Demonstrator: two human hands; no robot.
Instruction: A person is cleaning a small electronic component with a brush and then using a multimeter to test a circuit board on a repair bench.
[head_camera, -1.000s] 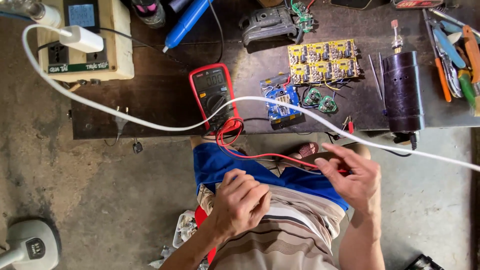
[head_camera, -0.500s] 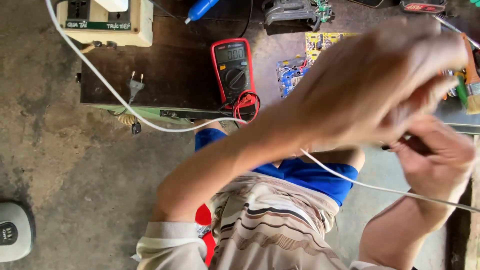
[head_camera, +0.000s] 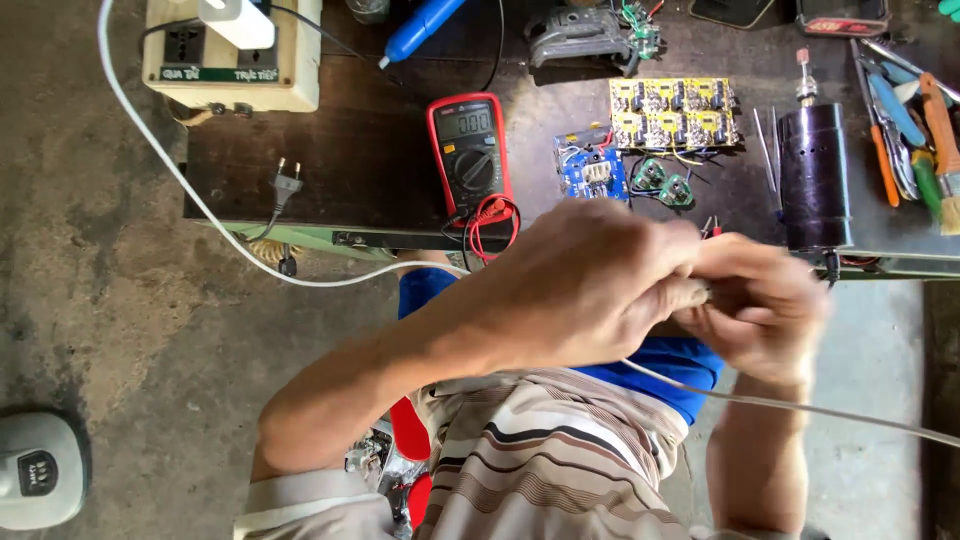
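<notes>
Left hand: I saw the left hand (head_camera: 590, 285) raised close to the camera, fingers curled shut around the white cable (head_camera: 760, 402), meeting the other hand in the middle of the view.
Right hand: the right hand (head_camera: 765, 305) was clenched too, pinching the same cable just beside the left hand's fingertips; what exactly lay between the fingers I could not tell, since the hands were blurred.
Cable: it ran from the white plug (head_camera: 238, 20) in the cream socket box (head_camera: 235, 70) at far left, swept down past the bench (head_camera: 360, 170) edge, went behind the left forearm, and left the hands toward the lower right.
Change: a second earlier both hands were low over the lap and apart; half a second earlier the left arm had swung up across the view. By this frame the hands had come together on the cable, which I judged to mean close fingertip work on it had begun.
Bench: red multimeter (head_camera: 470, 150) with coiled red leads near the edge, a blue circuit board (head_camera: 588, 172) and yellow boards (head_camera: 672, 108) to its right, a black cylindrical motor (head_camera: 814, 175), hand tools (head_camera: 915, 125) at far right.
Floor: a grey device (head_camera: 40, 470) at lower left.
</notes>
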